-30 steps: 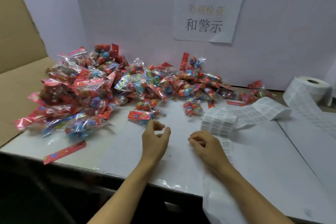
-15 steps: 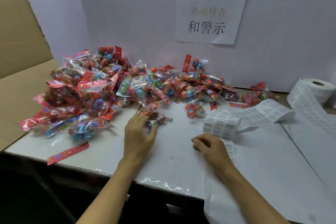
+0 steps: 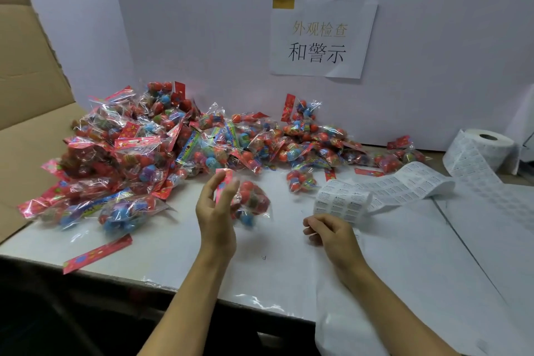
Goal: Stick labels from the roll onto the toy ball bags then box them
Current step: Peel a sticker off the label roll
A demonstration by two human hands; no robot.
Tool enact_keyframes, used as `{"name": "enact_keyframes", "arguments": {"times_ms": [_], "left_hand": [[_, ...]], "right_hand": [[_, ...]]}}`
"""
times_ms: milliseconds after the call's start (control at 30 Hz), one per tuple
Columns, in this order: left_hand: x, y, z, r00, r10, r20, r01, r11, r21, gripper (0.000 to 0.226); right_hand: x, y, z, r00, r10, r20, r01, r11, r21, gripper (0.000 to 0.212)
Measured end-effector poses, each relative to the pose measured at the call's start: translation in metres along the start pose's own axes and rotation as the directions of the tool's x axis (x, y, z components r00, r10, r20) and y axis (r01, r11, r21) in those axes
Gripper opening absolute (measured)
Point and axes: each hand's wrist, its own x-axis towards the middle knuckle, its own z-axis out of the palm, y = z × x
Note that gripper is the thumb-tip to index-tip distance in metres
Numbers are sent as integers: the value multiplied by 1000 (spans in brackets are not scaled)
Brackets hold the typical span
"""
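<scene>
1 bag of balls (image 3: 250, 205) is held above the surface (image 3: 179, 243) by its red header in the left hand (image 3: 215, 209), whose grip is closed on it. The right hand (image 3: 332, 235) is curled beside the label strip (image 3: 384, 192), nothing seen in its grip.

One head cam only, wide-angle, looking fwd and down over the worktop (image 3: 404, 254). Close in: both forearms enter from the bottom edge. White backboard (image 3: 202, 23) fills the top, worktop's near edge sits low in frame.
</scene>
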Motion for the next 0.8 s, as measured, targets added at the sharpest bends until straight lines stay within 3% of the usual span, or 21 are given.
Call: {"name": "enact_keyframes", "arguments": {"times_ms": [100,200,300,367,467,600,700,800], "left_hand": [[-4,-3,4,987,-96,132,92,995,31,72],[-10,-9,2,930,-184,318,169,983,73,77],[-14,-18,2,863,-278,422,248,960,128,98],[-16,-23,5,836,-344,428,300,939,170,100],[-20,-27,12,810,-411,418,364,912,191,69],[-29,-31,13,773,-456,442,402,890,215,34],[-35,-32,11,801,-447,399,354,890,288,29],[-38,-34,9,830,-375,412,196,889,414,22]], "right_hand": [[-1,-2,-11,997,-46,65,57,980,-189,14],[-3,-7,-40,970,-117,211,218,800,-560,10],[-3,-19,-61,934,-16,356,267,693,-670,9],[-2,-26,-62,940,-22,341,242,748,-618,10],[-3,-38,-48,982,-18,186,65,965,-254,25],[-8,-36,-24,957,53,286,-22,994,-111,46],[-10,-19,-13,978,25,207,-31,999,25,37],[-10,-6,-15,990,-21,139,6,994,109,31]]}}
